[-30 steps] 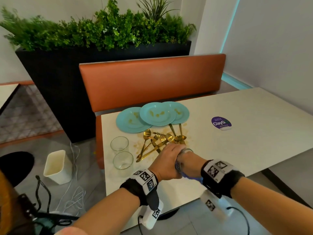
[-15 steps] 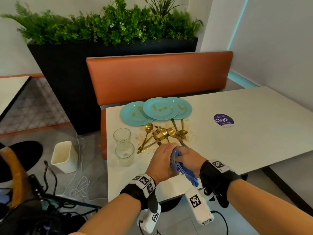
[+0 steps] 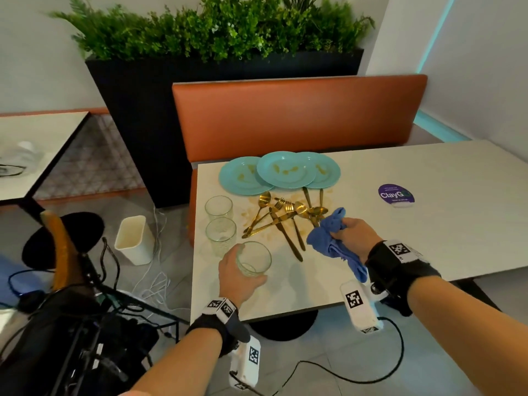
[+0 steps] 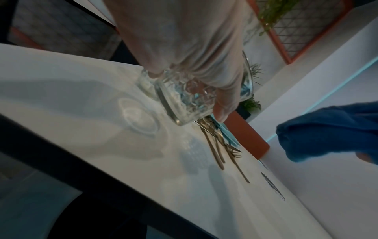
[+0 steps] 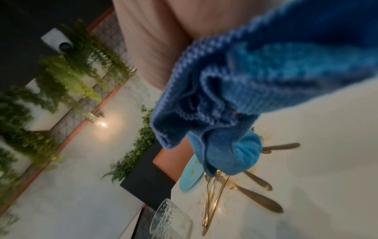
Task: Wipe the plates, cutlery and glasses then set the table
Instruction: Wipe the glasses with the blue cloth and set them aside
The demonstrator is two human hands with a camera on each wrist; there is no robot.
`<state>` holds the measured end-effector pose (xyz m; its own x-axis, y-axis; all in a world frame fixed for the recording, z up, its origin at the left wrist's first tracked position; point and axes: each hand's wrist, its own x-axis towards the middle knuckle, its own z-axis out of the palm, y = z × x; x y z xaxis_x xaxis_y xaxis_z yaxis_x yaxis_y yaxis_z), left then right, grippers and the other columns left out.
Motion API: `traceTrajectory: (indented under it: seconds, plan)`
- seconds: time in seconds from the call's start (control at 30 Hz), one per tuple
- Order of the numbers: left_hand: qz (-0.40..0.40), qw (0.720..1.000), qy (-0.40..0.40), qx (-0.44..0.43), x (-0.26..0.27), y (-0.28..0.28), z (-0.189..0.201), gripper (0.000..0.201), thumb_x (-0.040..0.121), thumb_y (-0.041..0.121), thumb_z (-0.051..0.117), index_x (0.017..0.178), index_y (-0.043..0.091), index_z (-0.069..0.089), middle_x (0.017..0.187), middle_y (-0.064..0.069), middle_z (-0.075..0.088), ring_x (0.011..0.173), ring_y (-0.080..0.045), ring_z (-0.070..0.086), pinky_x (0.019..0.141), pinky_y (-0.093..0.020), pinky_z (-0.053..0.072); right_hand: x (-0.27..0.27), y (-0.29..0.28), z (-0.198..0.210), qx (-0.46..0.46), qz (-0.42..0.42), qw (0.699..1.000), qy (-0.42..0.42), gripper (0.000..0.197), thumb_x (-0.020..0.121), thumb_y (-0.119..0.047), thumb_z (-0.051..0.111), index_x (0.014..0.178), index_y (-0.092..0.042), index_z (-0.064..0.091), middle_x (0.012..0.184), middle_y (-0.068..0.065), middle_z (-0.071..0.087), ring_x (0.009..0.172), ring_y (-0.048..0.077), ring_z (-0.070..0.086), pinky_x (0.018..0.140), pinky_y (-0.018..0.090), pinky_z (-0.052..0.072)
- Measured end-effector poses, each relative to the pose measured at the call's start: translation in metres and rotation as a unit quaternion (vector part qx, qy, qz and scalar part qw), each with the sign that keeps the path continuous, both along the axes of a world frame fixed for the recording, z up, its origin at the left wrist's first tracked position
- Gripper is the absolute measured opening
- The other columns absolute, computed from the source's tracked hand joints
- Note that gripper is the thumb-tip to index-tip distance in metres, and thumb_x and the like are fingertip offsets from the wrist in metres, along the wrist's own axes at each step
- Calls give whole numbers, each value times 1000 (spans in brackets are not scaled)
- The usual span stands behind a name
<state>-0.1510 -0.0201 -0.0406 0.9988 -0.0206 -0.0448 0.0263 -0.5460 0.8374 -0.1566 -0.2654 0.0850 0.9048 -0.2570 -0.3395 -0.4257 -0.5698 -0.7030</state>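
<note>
My left hand (image 3: 238, 277) grips a clear patterned glass (image 3: 253, 258) (image 4: 190, 103), tilted, just above the table near its front left. To its right my right hand (image 3: 353, 235) holds a bunched blue cloth (image 3: 331, 238) (image 5: 235, 103) above the table, apart from the glass. Two more glasses (image 3: 220, 221) stand upright at the left edge. Gold cutlery (image 3: 283, 218) (image 5: 255, 194) lies in a loose pile on a brown smear. Three soiled teal plates (image 3: 281, 171) overlap at the table's far left.
The white table (image 3: 428, 224) carries a purple sticker (image 3: 395, 194) to the right. An orange bench back (image 3: 300, 115) and a black planter stand behind. On the floor at left are a white bin (image 3: 133, 238), cables and dark equipment.
The hands were together at the glass with the cloth; now they have parted. The left hand carried the glass left, and the right hand drew the cloth away to the right.
</note>
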Motion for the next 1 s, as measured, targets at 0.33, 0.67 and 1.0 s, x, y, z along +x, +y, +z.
traceTrajectory:
  seconds: [0.33,0.67,1.0]
  plan:
    - [70,994,83,-32,-1,21,-9,94,53,23,91,134,21,42,134,-4,48,127,-24,44,106,-36,37,-9,11,-7,-68,23,996,51,25,96,-5,41,110,7,58,117,27,59,95,31,53,85,34,40]
    - [145,977,157,-23,16,30,-2,103,52,22,92,136,2,35,136,-16,49,125,-32,48,103,-41,44,-12,4,-16,-90,8,994,55,31,97,-6,38,120,8,54,121,28,57,102,35,54,88,36,39]
    - [123,991,-9,48,7,3,38,104,64,24,83,144,8,19,147,-16,19,135,-32,15,113,-41,18,-9,-5,-6,32,-75,997,7,33,89,-11,56,121,-1,57,125,22,59,118,37,54,97,40,45]
